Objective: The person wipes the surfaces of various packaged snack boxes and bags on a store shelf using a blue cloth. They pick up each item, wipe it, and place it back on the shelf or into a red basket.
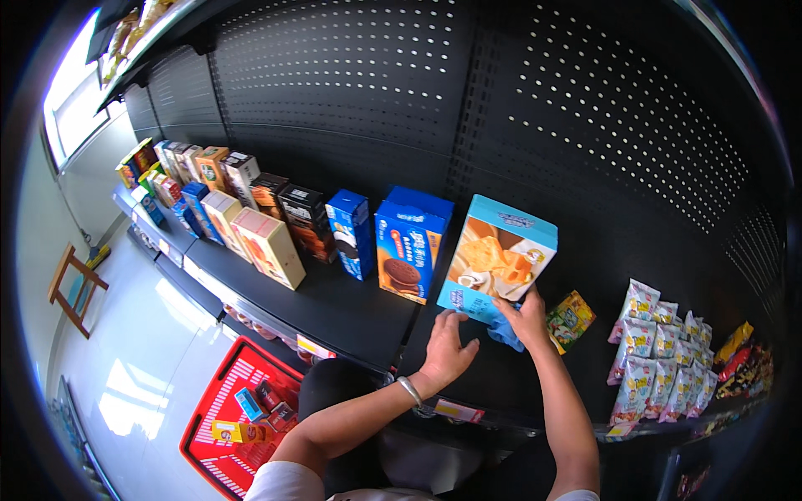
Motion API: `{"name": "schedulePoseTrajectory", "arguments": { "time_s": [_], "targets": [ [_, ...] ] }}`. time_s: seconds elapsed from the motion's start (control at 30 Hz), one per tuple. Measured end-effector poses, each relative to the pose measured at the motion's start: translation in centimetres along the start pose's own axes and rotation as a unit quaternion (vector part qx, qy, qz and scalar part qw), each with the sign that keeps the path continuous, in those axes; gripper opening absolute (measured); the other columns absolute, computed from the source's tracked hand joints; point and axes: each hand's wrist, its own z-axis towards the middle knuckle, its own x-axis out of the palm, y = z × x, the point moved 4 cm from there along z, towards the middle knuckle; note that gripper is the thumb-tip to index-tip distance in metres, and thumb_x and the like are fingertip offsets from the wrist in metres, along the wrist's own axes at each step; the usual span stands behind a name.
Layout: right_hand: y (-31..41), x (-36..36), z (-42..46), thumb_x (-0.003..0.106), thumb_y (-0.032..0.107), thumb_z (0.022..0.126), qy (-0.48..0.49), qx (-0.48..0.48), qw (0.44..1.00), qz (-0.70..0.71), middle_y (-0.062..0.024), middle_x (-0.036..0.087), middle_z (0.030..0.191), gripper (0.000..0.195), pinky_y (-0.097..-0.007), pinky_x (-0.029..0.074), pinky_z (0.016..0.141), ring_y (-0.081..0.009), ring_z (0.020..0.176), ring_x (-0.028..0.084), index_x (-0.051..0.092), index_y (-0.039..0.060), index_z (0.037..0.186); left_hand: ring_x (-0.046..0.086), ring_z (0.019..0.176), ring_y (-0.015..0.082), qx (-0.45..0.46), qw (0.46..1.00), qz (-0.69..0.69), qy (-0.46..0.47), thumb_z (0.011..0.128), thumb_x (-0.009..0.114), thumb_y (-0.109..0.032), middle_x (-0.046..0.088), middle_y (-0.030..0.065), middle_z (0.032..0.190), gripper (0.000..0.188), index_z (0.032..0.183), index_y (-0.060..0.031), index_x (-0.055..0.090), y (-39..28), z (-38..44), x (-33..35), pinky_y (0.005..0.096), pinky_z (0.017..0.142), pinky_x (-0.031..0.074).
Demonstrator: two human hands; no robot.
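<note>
A light-blue carton [495, 250] with pictures of crackers on its front stands tilted on the black shelf. My right hand [526, 319] grips its lower right corner, thumb on the front face and the other fingers mostly hidden. A crumpled blue cloth [504, 332] shows under the carton beside that hand; whether the hand also holds it is unclear. My left hand [448, 351], with a silver bangle at the wrist, has its fingers apart by the carton's lower left edge. Contact there cannot be made out. Left of the carton stands a dark-blue biscuit box [410, 244].
More boxes, including a slim blue cookie box [349, 235] and a cream box [269, 247], line the shelf leftward. Rightward are a yellow-green packet [571, 320] and rows of snack bags [636, 360]. A red shopping basket [213, 401] with small boxes sits below left. Perforated panel [351, 100] behind.
</note>
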Motion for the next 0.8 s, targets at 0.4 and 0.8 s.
{"name": "schedulePoseTrajectory", "arguments": {
  "time_s": [0.4,0.8],
  "targets": [
    [-3.1,1.5,-1.1,0.085,0.013,0.073,0.024,0.048,0.998,-0.039,-0.02,0.069,0.113,0.065,-0.0403,0.054,0.089,-0.0335,0.106,0.069,0.054,0.0,0.128,0.052,0.119,0.04,-0.036,0.998,-0.025,0.044,0.079,0.077,-0.016,0.05,0.0219,0.128,0.051,0.122,-0.0006,0.053,0.4,0.2,0.2,0.0426,0.101,0.046],
    [0.1,-2.8,-3.8,0.083,0.015,0.075,-0.048,0.069,0.979,-0.188,-0.0166,0.063,0.125,0.07,-0.041,0.048,0.099,-0.0339,0.119,0.06,0.049,0.0033,0.136,0.055,0.112,0.0362,-0.027,0.994,-0.075,0.077,0.077,0.078,-0.01,0.056,0.019,0.12,0.045,0.116,-0.0004,0.057,0.1,-0.1,-0.1,0.0402,0.098,0.047]
  ]
}}
